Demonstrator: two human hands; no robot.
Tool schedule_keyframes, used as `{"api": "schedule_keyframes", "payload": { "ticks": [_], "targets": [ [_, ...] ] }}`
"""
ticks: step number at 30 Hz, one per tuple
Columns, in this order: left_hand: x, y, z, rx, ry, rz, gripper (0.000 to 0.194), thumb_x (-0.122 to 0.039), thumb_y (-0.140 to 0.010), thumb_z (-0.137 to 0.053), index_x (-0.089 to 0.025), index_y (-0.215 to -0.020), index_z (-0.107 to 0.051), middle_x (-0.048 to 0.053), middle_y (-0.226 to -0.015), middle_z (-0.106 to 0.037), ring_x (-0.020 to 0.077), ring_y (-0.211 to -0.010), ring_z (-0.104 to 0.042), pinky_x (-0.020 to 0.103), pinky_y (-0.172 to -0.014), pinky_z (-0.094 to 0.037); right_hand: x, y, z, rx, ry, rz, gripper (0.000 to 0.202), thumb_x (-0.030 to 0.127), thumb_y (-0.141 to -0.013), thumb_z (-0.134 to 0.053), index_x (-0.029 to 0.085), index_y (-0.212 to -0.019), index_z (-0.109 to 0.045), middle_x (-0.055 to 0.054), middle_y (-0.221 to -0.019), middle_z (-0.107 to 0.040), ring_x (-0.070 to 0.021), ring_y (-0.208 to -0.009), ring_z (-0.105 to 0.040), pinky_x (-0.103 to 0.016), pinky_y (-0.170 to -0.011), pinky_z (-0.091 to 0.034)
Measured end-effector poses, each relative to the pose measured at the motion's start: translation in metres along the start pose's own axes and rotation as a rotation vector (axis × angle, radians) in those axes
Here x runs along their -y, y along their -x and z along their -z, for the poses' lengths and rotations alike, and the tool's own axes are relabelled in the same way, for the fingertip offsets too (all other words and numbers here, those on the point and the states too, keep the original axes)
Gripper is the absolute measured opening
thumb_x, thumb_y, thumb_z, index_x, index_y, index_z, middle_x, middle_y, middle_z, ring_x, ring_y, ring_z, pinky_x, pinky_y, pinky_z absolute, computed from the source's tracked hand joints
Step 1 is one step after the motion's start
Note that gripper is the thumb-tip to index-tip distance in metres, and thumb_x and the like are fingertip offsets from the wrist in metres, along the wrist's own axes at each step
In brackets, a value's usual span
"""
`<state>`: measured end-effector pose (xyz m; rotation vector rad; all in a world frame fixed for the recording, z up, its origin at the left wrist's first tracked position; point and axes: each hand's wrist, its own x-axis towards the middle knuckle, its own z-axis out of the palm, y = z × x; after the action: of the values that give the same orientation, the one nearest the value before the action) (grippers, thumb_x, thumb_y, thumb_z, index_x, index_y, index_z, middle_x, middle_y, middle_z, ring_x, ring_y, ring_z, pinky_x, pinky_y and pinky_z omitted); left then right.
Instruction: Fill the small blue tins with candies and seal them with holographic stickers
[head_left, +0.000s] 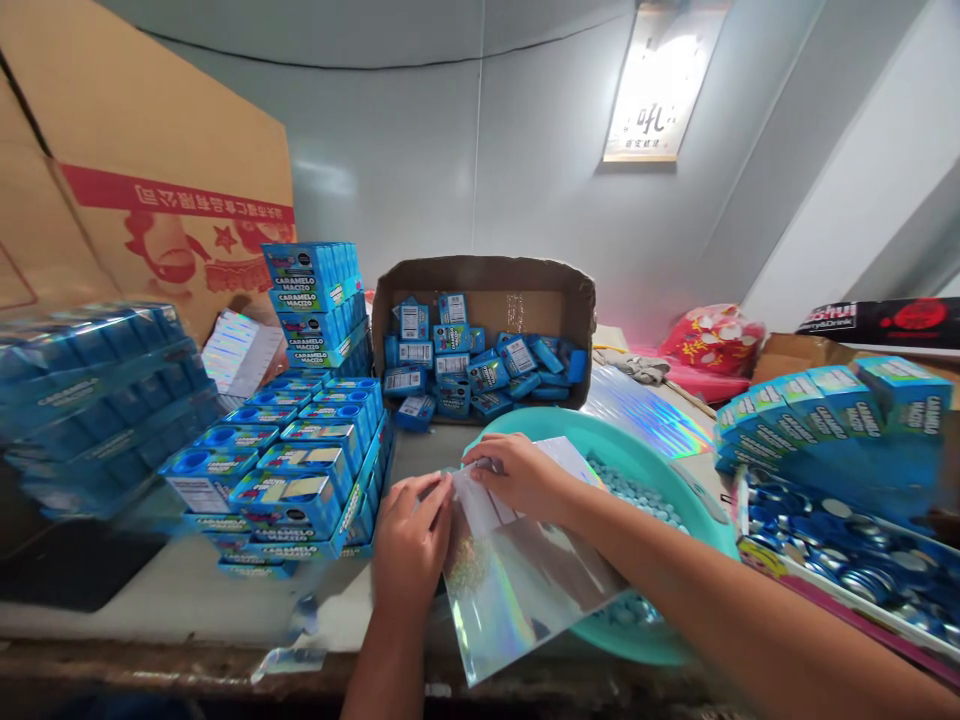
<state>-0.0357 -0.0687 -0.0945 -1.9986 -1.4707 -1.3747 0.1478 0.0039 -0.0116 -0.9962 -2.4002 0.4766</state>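
A shiny, see-through holographic sheet [536, 590] with a white part at its upper edge slants over the front of a teal basin. My left hand [412, 530] is closed, with thumb and fingers together at the sheet's upper left edge. Bent over the white part, the fingers of my right hand [517, 475] pinch the sheet's top, close to my left fingertips. Small pale-blue pieces [637, 490] fill part of the teal basin [709, 555] under my right forearm. Exactly what lies between my fingertips is partly hidden.
Stacked blue caramelo boxes [300, 475] stand at left, beside more blurred stacks [105, 410]. Behind, an open carton [487, 275] holds loose small blue boxes. At right are a tray of blue-silver round lids [847, 545] and a fanned row of boxes [817, 400].
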Motion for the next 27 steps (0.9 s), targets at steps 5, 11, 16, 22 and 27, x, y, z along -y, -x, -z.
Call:
{"api": "schedule_keyframes", "payload": {
  "ticks": [5, 11, 16, 22, 27],
  "targets": [
    [-0.0014, 0.0003, 0.0, -0.041, -0.004, 0.018, 0.032, -0.023, -0.091, -0.064, -0.016, -0.123, -0.066, 0.009, -0.106, -0.071, 0.0228, -0.097, -0.063, 0.04, -0.088, -0.051, -0.0006, 0.0002, -0.0008, -0.003, -0.001, 0.002, 0.022, 0.014, -0.088, -0.063, 0.02, -0.103, -0.077, -0.005, -0.102, -0.075, -0.0182, -0.091, -0.069, -0.027, -0.08, -0.049],
    [-0.0034, -0.0005, 0.0013, -0.029, 0.016, 0.057, 0.022, -0.024, -0.091, -0.065, -0.02, -0.112, -0.07, 0.007, -0.106, -0.069, 0.0221, -0.1, -0.061, 0.039, -0.09, -0.05, -0.0017, -0.0005, -0.0023, -0.011, 0.008, 0.004, 0.021, 0.014, -0.088, -0.064, 0.02, -0.102, -0.078, -0.005, -0.102, -0.075, -0.0185, -0.092, -0.069, -0.028, -0.082, -0.048],
    [-0.0032, 0.0003, 0.0012, -0.041, 0.03, 0.047, 0.022, -0.023, -0.091, -0.065, -0.019, -0.112, -0.069, 0.007, -0.105, -0.067, 0.0203, -0.1, -0.061, 0.036, -0.089, -0.051, -0.0015, -0.0004, -0.0023, -0.009, 0.008, -0.001, 0.021, 0.014, -0.088, -0.064, 0.021, -0.103, -0.078, -0.004, -0.102, -0.075, -0.0189, -0.092, -0.068, -0.028, -0.082, -0.048],
    [-0.0029, 0.0003, 0.0019, -0.052, 0.037, -0.002, 0.022, -0.021, -0.09, -0.065, -0.021, -0.113, -0.069, 0.007, -0.106, -0.067, 0.0209, -0.099, -0.061, 0.038, -0.089, -0.052, 0.001, 0.0003, -0.002, -0.008, 0.007, -0.013, 0.02, 0.014, -0.088, -0.064, 0.02, -0.102, -0.078, -0.005, -0.103, -0.076, -0.0184, -0.091, -0.068, -0.027, -0.081, -0.048],
    [-0.0033, -0.0001, 0.0024, -0.037, 0.048, 0.008, 0.015, -0.023, -0.09, -0.065, -0.022, -0.104, -0.071, 0.006, -0.107, -0.069, 0.0212, -0.101, -0.062, 0.038, -0.091, -0.052, 0.0048, 0.0006, 0.0001, -0.003, 0.025, -0.014, 0.02, 0.015, -0.089, -0.063, 0.02, -0.102, -0.078, -0.005, -0.103, -0.075, -0.0189, -0.091, -0.068, -0.028, -0.082, -0.047]
  ]
}}
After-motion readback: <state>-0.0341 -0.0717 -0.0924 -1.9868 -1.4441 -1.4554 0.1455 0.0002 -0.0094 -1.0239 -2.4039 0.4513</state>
